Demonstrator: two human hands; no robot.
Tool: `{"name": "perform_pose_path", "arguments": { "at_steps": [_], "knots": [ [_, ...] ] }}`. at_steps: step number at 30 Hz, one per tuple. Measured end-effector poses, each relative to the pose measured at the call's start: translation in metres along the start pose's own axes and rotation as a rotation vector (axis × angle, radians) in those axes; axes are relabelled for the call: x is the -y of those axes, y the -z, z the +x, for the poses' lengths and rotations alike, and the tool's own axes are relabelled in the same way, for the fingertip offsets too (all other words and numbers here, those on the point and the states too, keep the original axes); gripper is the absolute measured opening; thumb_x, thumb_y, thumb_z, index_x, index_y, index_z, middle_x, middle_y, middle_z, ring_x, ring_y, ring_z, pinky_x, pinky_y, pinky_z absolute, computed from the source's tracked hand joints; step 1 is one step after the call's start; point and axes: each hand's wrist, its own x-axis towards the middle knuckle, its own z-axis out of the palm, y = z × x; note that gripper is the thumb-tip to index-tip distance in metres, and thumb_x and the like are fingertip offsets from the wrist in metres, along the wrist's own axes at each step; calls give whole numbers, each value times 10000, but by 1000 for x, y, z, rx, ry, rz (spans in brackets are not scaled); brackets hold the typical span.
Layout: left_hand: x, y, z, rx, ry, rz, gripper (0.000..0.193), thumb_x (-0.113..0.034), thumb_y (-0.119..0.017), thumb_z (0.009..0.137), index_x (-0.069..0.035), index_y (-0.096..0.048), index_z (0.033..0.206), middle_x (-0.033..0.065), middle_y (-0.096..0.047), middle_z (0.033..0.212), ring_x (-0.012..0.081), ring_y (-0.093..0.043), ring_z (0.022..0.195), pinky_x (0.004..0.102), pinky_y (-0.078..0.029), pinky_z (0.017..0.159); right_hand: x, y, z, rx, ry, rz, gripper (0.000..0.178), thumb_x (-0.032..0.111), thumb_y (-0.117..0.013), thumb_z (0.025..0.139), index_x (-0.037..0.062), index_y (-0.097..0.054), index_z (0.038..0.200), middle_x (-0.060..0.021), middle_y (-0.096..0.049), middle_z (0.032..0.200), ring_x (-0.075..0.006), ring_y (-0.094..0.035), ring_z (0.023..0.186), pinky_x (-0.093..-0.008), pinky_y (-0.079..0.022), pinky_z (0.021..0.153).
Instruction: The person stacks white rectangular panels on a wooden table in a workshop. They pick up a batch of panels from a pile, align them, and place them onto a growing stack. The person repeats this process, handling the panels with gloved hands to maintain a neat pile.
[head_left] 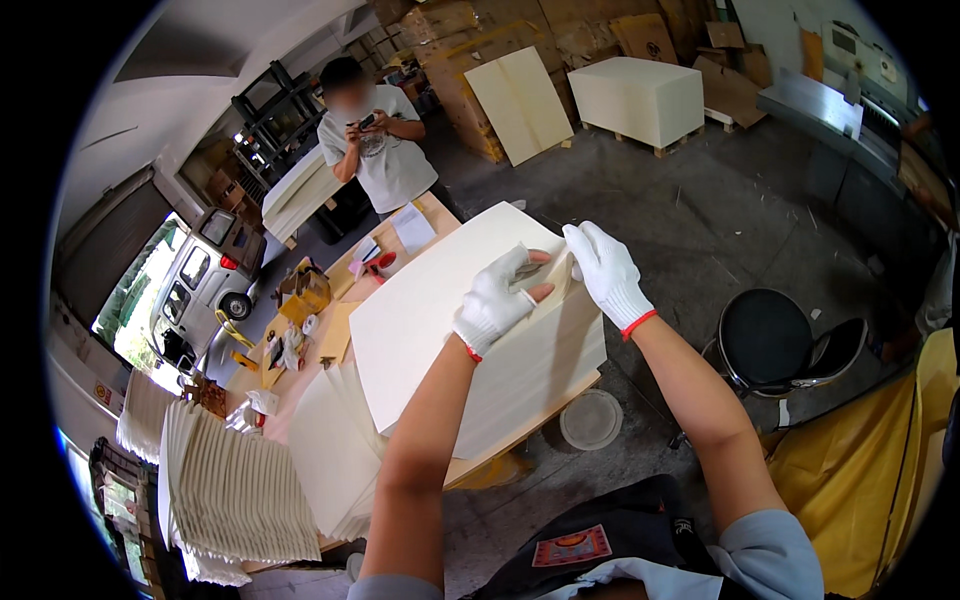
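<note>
A thick stack of large white paper sheets (pixel 430 290) lies on the table in front of me. My left hand (pixel 495 300), in a white knitted glove with a red cuff, rests over the stack near its right edge. Its bare thumb and a bare fingertip are spread apart. At that edge my right hand (pixel 607 270), also gloved in white, has its fingers together against the paper. A sheet edge curls up between the two hands, and the right hand appears to pinch it; the exact grip is partly hidden.
Fanned sheets (pixel 335 450) and a tall wavy paper pile (pixel 230 480) sit to the left. Small tools and a tape-like roll clutter the wooden table (pixel 345 290). A person (pixel 375 140) stands beyond it. Right are a black stool (pixel 766 330) and a round lidded bucket (pixel 591 420).
</note>
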Motion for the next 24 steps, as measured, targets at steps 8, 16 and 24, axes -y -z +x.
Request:
{"name": "perform_pose_path", "arguments": {
  "at_steps": [8,16,24],
  "knots": [
    [-9,-2,-3,-53,10,-102,433,-111,-734,951,-38,-637,1367,148,-722,1265,213,-694,1145,322,-544,958,0,1,0,-3,3,-54,538,546,-459,1079,58,-583,888,-150,-647,739,-380,-646,760,-453,-471,713],
    [-24,0,-5,12,47,194,397,-154,-745,950,-108,-683,1339,68,-627,837,161,-589,782,318,-507,768,-3,3,0,-3,24,-67,506,528,-439,1087,69,-582,929,-146,-653,736,-391,-654,780,-473,-476,724],
    [-19,-1,-6,-11,58,102,393,-150,-732,962,-97,-676,1347,42,-606,843,132,-552,776,306,-491,755,-3,0,-1,-7,23,-54,501,529,-437,1088,74,-585,941,-139,-654,714,-387,-662,770,-474,-479,721]
  ]
}}
